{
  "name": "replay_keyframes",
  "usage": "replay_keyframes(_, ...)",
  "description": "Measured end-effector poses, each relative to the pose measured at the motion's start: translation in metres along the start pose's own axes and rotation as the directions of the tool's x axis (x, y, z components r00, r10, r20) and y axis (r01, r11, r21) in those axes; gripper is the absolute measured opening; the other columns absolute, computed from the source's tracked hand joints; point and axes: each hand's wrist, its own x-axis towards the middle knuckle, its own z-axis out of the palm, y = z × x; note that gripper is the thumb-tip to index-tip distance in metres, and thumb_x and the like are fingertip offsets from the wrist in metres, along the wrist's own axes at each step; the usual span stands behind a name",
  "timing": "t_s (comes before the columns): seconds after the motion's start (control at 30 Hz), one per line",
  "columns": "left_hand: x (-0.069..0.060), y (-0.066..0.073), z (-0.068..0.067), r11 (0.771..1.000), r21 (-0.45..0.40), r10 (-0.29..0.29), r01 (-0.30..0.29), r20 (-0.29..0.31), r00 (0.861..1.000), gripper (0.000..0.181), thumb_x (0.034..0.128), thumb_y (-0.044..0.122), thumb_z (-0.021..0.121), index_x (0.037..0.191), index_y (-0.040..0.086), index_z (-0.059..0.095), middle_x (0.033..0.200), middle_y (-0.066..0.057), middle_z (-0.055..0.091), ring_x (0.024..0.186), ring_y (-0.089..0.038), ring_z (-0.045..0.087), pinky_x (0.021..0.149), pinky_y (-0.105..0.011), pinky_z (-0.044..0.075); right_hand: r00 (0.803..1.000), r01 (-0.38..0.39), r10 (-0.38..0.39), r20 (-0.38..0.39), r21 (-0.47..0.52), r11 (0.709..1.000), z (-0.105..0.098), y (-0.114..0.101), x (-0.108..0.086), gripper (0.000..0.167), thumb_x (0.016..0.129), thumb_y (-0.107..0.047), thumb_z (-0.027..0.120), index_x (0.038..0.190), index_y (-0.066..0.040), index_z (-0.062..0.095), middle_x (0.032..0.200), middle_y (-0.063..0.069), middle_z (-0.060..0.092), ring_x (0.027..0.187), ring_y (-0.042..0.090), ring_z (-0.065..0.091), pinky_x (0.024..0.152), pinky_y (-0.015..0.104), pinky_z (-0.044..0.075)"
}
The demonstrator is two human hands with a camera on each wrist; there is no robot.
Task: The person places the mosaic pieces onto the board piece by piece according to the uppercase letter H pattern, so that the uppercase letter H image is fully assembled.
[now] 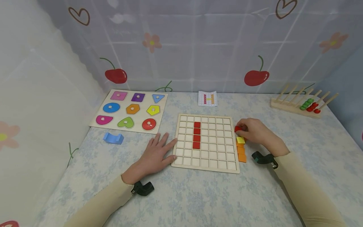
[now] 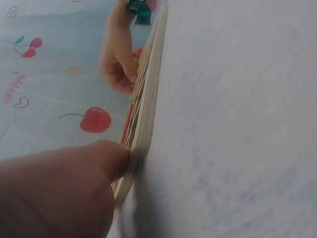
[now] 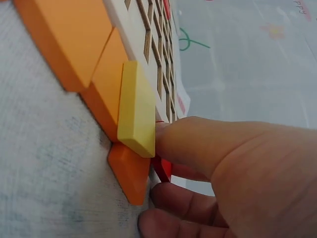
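Note:
A wooden grid board (image 1: 210,164) lies flat on the table, with several red square tiles (image 1: 197,131) in one column. My left hand (image 1: 153,157) is spread beside the board, its thumb and a finger touching the left edge. At the right edge, my right hand (image 1: 256,132) pinches a red tile (image 3: 163,168) between thumb and fingers; the fingers partly hide it. Just below that hand, a yellow tile (image 3: 136,106) leans on several orange tiles (image 1: 241,153) lined up along the board's side.
Behind the board lies a small pattern card (image 1: 207,99). A shape puzzle (image 1: 130,116) is at the back left, with a blue curved block (image 1: 113,138) in front of it. A pegged bead counter (image 1: 296,108) stands at the back right. Patterned curtains (image 1: 193,47) hang behind.

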Motion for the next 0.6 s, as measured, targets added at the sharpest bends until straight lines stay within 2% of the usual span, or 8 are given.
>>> replay_keyframes(0.23, -0.0002, 0.0003, -0.0005, 1.0, 0.002, 0.004, -0.004, 0.0, 1.0, 0.065, 0.101, 0.043, 0.057, 0.158, 0.018, 0.04, 0.167, -0.023, 0.026, 0.156, -0.052, 0.013, 0.122, -0.07, 0.015, 1.0, 0.0, 0.0, -0.001, -0.005, 1.0, -0.0018, -0.0007, -0.0025, 0.03, 0.094, -0.016, 0.071, 0.116, 0.004, 0.065, 0.086, 0.01, 0.066, 0.071, 0.018, 0.053, 0.064, 0.03, 0.046)
replay_keyframes(0.6, -0.0001, 0.0002, -0.0002, 1.0, 0.006, 0.005, -0.005, 0.0, 1.0, 0.064, 0.101, 0.042, 0.057, 0.158, 0.018, 0.04, 0.167, -0.023, 0.026, 0.156, -0.052, 0.013, 0.122, -0.07, 0.016, 1.0, -0.014, 0.014, -0.004, 0.0, 1.0, -0.0023, -0.0016, -0.0019, 0.03, 0.093, -0.016, 0.072, 0.114, 0.005, 0.066, 0.079, 0.008, 0.061, 0.068, 0.018, 0.051, 0.06, 0.029, 0.043)
